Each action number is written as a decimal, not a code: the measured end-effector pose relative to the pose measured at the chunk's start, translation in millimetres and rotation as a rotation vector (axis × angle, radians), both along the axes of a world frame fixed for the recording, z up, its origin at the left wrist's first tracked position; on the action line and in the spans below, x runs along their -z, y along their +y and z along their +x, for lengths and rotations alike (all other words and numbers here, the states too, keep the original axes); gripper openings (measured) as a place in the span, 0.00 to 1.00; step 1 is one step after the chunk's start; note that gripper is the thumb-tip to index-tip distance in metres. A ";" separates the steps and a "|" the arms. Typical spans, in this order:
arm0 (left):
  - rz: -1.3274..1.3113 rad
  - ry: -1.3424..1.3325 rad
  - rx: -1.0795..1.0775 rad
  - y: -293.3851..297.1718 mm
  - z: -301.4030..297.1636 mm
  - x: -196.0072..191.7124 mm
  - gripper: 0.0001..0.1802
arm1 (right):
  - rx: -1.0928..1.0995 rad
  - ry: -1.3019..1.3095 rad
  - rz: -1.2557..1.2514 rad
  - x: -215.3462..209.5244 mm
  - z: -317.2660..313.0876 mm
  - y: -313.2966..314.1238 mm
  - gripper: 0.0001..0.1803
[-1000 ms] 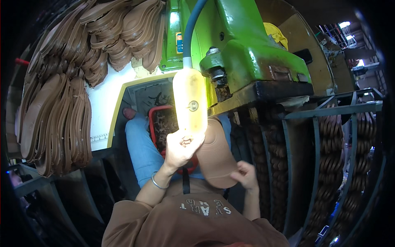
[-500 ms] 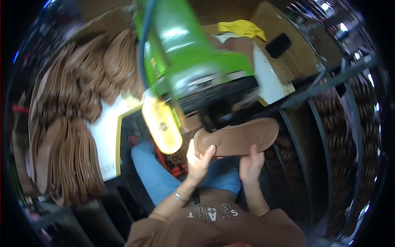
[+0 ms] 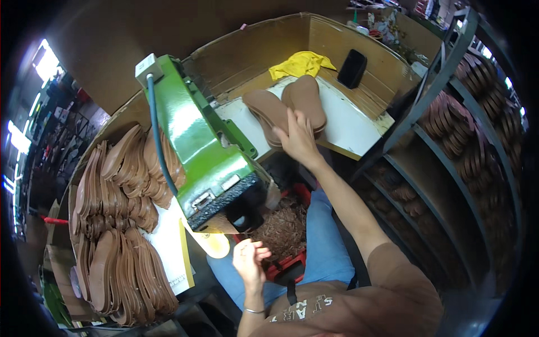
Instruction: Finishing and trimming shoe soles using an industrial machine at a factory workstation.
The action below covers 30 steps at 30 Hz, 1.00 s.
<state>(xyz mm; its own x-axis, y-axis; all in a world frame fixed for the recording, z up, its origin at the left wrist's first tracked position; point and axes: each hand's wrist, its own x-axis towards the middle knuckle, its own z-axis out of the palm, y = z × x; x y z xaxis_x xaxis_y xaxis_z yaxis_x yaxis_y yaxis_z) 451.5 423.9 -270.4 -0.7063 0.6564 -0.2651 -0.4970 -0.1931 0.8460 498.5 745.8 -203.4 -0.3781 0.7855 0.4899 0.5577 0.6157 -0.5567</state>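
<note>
Two short piles of brown shoe insoles stand side by side on the white tabletop: a left pile point(image 3: 265, 106) and a right pile point(image 3: 307, 101). Across their near ends lies my right hand point(image 3: 298, 135), open, with its fingers stretched over the insoles and its thumb on the left pile. My left hand point(image 3: 250, 261) hovers in front of my lap, fingers loosely curled and apart, with nothing in it. Just beyond it is the head of a green machine point(image 3: 196, 151), with a yellow rounded piece point(image 3: 212, 242) at its lower end.
Many brown insoles point(image 3: 126, 275) are heaped at the left. A red crate point(image 3: 300, 261) of brown shavings point(image 3: 281, 230) sits between my legs. A yellow cloth point(image 3: 302, 63) and a black phone-like object point(image 3: 352, 68) lie by the cardboard wall point(image 3: 365, 50). A loaded metal rack point(image 3: 432, 151) stands right.
The insole held between both hands now rests away from my left hand, apparently on the piles. My right hand has reached forward to them; my left hand has let go and lowered. The view has shifted.
</note>
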 end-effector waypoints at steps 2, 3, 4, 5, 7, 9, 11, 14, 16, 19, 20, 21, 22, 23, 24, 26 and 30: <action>0.023 0.096 -0.136 -3.3 -39.3 -5.8 0.11 | -0.081 -0.132 0.200 11.0 -7.7 -29.1 0.33; 0.061 0.264 -0.152 -5.9 -65.3 1.1 0.11 | -0.093 -0.197 0.190 16.6 -10.8 -36.7 0.32; 0.151 0.295 -0.235 -7.9 -97.3 9.7 0.11 | -0.109 -0.264 0.185 22.8 -14.1 -39.3 0.31; 0.014 0.586 -0.316 -4.6 -142.8 26.5 0.10 | -0.083 -0.287 0.293 24.3 -19.9 -39.4 0.26; 0.050 0.738 -0.376 54.7 -151.4 -49.5 0.15 | -0.092 -0.329 0.351 38.3 4.7 -15.0 0.28; -0.126 1.036 -0.650 75.1 -213.9 -54.4 0.20 | -0.134 -0.241 0.316 21.3 0.1 -23.9 0.27; -0.385 1.367 -0.830 100.4 -244.0 -75.1 0.25 | -0.184 -0.248 0.347 32.3 -1.5 -5.2 0.24; -0.927 1.092 -0.349 132.5 -250.3 -95.4 0.28 | -0.250 -0.150 0.295 27.5 -1.3 -8.5 0.22; -0.991 1.239 -0.398 140.9 -264.0 -80.1 0.31 | -0.288 -0.037 0.337 9.1 -2.8 -33.7 0.22; -0.783 1.249 -0.603 145.3 -284.5 -63.3 0.24 | -0.275 0.029 0.334 38.4 18.3 -50.3 0.20; -0.640 1.191 -0.625 145.0 -284.9 -64.2 0.19 | -0.226 -0.016 0.299 51.1 29.9 -53.3 0.18; -0.514 1.132 -0.653 138.8 -285.4 -63.7 0.15 | -0.236 -0.017 0.298 52.2 35.3 -64.4 0.18; -0.516 1.127 -0.652 134.7 -278.1 -66.4 0.15 | -0.207 -0.009 0.221 46.8 38.8 -80.3 0.16; -0.516 1.160 -0.744 126.8 -268.2 -67.0 0.12 | -0.180 0.000 0.144 46.8 42.2 -93.7 0.14; -0.511 1.194 -0.835 116.9 -254.7 -71.3 0.11 | -0.179 -0.003 0.143 52.2 50.1 -104.4 0.14; -0.379 1.334 -0.909 85.7 -233.6 -71.0 0.12 | -0.143 0.008 -0.030 70.5 69.0 -121.3 0.10; -0.179 1.201 -0.808 -15.8 -150.5 -102.6 0.14 | -0.313 0.235 -0.614 103.6 87.8 -168.4 0.08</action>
<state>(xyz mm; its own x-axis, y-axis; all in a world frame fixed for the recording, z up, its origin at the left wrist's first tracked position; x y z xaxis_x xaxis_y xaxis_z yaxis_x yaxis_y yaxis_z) 301.0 408.0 -167.8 -0.7094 0.0035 0.7048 0.7027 0.0792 0.7070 586.2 577.4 -306.9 -0.5692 0.8171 0.0914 0.2295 0.2647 -0.9366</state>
